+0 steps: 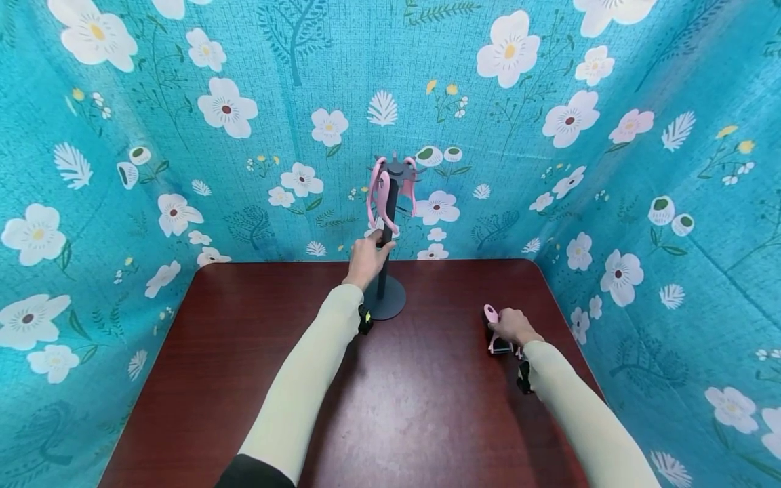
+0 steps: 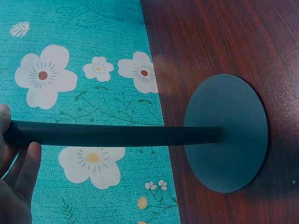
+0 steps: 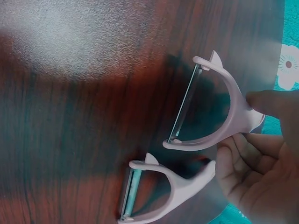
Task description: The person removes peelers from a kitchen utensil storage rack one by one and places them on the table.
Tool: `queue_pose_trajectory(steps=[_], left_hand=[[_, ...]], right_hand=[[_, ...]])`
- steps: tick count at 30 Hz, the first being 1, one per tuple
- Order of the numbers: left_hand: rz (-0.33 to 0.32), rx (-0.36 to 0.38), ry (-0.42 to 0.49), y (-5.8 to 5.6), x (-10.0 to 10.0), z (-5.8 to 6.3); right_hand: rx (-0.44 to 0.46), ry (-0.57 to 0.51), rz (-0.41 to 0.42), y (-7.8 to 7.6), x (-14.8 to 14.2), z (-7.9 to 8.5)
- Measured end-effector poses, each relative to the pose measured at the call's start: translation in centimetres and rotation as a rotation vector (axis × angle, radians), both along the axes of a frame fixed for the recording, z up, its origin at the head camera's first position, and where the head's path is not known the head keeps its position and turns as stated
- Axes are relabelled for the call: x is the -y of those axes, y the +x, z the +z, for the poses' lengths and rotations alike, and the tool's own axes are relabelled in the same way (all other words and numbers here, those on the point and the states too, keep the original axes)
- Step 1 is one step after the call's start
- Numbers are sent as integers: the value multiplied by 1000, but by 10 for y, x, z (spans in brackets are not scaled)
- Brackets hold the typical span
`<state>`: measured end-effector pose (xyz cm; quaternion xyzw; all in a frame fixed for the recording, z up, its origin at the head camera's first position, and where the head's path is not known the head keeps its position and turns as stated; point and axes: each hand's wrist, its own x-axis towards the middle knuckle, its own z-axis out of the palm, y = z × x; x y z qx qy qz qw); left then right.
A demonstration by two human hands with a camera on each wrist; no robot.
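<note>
My left hand [image 1: 365,261] grips the upright pole of a dark stand [image 1: 384,274], just under its top. In the left wrist view, the fingers [image 2: 29,170] curl about the pole [image 2: 112,134], which rises from a round flat base [image 2: 226,172]. Pink curved utensils [image 1: 382,193] hang from the stand's hooked top; their exact kind is hard to make out. At the table's right, my right hand [image 1: 515,327] pinches a pink peeler [image 3: 238,109] by its handle between thumb and fingers. Beside it, close to the fingertips, is a second pink peeler [image 3: 180,186].
A dark red-brown wooden table [image 1: 244,379] spreads beneath both arms. Turquoise flowered cloth [image 1: 293,135] hangs behind it and along both sides. The stand's base is near the table's back edge.
</note>
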<state>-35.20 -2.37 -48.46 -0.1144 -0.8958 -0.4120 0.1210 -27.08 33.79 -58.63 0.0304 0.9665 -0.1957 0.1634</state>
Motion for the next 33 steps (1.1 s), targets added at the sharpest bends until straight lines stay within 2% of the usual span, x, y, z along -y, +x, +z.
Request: queue_pose_trajectory(steps=[6, 15, 18, 25, 33], left_hand=[[-1, 5, -16, -1, 1, 1], [-1, 4, -21, -1, 1, 0], [-2, 4, -20, -1, 0, 0], [2, 9, -9, -2, -1, 1], [0, -1, -17, -1, 0, -1]], right_hand=[[15, -9, -11, 2, 2, -10], [-116, 101, 96, 2, 6, -15], [-115, 122, 91, 3, 7, -16], [-63, 88, 67, 4, 10, -17], [-99, 77, 72, 8, 14, -17]])
